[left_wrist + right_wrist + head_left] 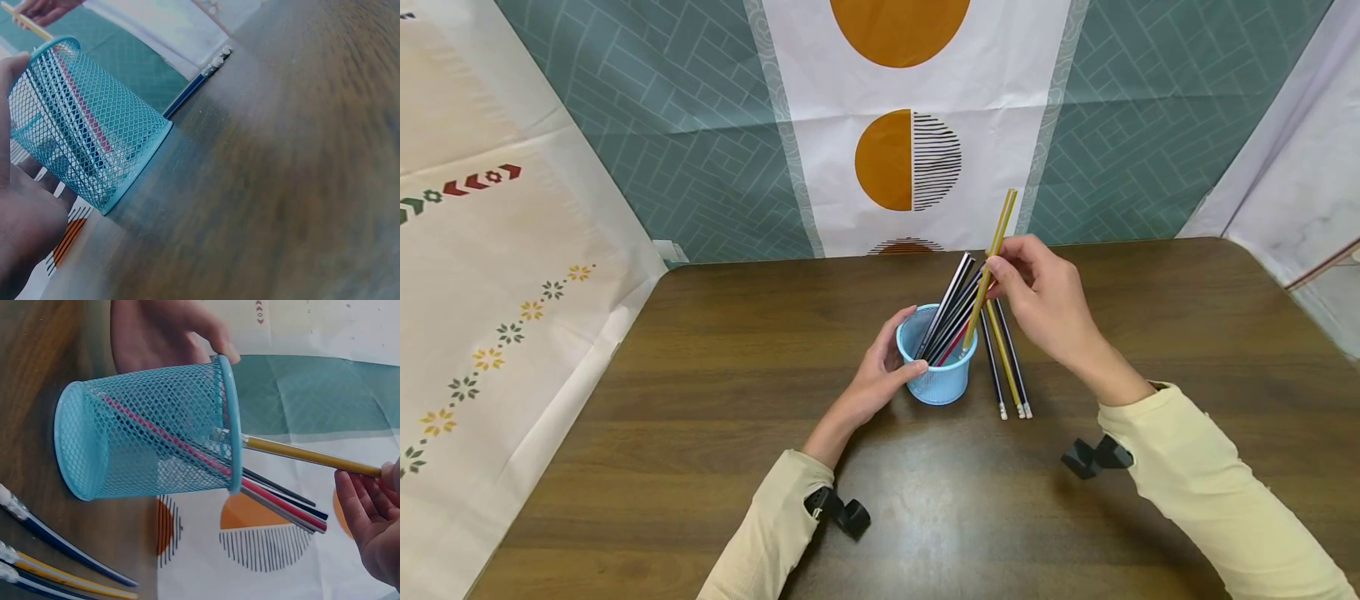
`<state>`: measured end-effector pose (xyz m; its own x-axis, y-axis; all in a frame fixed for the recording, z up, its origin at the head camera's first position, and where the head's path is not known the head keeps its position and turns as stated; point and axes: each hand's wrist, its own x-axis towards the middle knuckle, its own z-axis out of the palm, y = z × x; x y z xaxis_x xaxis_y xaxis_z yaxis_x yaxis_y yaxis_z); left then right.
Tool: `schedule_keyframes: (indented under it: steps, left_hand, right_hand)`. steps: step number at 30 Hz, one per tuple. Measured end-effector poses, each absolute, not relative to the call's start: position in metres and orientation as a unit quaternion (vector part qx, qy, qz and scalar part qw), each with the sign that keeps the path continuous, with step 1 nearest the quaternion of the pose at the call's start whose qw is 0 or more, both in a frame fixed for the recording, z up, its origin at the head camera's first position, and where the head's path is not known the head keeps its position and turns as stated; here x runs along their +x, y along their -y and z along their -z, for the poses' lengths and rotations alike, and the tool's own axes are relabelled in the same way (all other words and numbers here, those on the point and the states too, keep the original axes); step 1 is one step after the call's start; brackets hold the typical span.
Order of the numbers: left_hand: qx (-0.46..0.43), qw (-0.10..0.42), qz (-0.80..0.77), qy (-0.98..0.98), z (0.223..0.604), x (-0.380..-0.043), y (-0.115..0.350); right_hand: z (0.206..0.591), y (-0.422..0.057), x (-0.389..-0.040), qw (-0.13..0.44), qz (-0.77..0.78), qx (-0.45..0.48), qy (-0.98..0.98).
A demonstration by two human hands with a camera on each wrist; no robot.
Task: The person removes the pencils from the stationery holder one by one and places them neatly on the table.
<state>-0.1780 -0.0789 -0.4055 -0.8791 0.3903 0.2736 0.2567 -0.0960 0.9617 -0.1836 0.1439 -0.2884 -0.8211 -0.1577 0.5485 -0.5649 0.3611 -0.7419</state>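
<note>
Pale glare marks the table (917, 533), blurred in the left-wrist view.

The head camera looks forward and down from above, farthest off, with the wooden table (730, 375), the patterned cloth (700, 142) behind it and both sleeves (1217, 492) in view. The left wrist camera looks from low and close, strongly tilted, across the table at the blue mesh cup (94, 119), with the right hand (47, 9) in its top left corner. The right wrist camera, also close, is turned sideways, the cup's rim facing picture-right and the left hand (165, 331) beyond it. Both wrist views share the cup and the loose pencils (1007, 358), from roughly opposite sides
</note>
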Motion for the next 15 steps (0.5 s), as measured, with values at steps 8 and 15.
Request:
schedule_keyframes:
  steps: [8,15]
  left_hand:
    - [0.244,0.043,-0.694,-0.676,0.408,-0.179,0.079]
    - [0.242,0.044,-0.698,-0.673,0.408,-0.179,0.079]
  right_hand:
    - [0.277,-0.147,-0.181,0.190,-0.576,0.222,0.763]
    - [0.274,-0.148,-0.180,0.174,-0.556,0.221,0.782]
